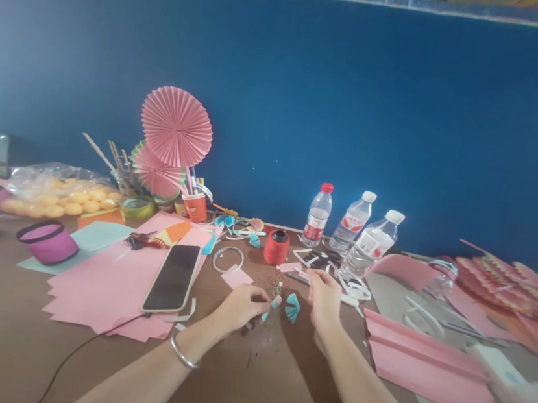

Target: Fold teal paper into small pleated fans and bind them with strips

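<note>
My left hand (pixel 242 307), with a silver bangle on the wrist, is closed in a pinch at a small folded blue paper piece (pixel 275 302) near the table's middle. My right hand (pixel 326 298) has its fingers pressed together beside the white strips; what they hold, if anything, is too small to name. Between my hands lies a pleated blue paper fan (pixel 292 308). Small brown bits are scattered behind it, in front of a red thread spool (pixel 276 248). A silver ring (pixel 228 259) and a pink paper piece (pixel 237 277) lie behind my left hand.
Pink sheets (pixel 91 291) and a phone (pixel 172 279) lie at the left, by a purple container (pixel 48 242). Bottles (pixel 316 220) stand behind my right hand. Folded pink paper (pixel 430 365) lies at the right. Pink paper fans (pixel 177 127) stand before a blue partition (pixel 283 85).
</note>
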`<state>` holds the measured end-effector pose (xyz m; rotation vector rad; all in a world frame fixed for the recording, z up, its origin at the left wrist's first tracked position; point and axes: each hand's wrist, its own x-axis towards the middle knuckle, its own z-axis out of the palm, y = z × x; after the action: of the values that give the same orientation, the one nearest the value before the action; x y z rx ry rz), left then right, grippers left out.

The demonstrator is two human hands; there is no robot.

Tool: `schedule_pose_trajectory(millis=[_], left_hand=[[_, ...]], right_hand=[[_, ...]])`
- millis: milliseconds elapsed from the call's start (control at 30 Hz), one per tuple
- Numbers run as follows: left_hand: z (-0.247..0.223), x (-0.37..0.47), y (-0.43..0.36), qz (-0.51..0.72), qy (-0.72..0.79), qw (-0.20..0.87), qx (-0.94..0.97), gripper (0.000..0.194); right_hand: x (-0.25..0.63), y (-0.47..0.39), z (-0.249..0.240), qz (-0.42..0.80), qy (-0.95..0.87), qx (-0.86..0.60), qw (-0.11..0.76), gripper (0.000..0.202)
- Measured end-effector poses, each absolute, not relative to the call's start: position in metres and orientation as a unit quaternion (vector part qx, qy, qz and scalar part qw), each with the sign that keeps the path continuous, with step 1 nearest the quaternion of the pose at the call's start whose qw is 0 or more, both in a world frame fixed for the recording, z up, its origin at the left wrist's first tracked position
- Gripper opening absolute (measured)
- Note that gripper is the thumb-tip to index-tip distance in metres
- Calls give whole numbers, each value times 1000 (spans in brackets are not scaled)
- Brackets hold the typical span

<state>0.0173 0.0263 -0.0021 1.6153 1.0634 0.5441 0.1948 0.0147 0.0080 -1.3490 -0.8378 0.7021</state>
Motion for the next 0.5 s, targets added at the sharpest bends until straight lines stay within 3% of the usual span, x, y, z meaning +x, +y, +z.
schedule_pose_trajectory(millis=[100, 200, 267, 500], left_hand=[[-7, 25, 21, 272, 446, 590, 615, 11], [-7, 29, 16, 326, 430, 622, 567, 9], [-7, 29, 16, 356, 423, 635, 540, 10], [-13, 25, 27, 413, 418, 662, 465, 13]], right_hand=[[181, 6, 27, 255, -441, -595, 622, 12], [154, -8, 31, 150, -685, -550, 454, 17], [141, -16, 25, 110, -729, -554, 387, 19], [156, -16, 5, 180, -686, -586, 391, 16]])
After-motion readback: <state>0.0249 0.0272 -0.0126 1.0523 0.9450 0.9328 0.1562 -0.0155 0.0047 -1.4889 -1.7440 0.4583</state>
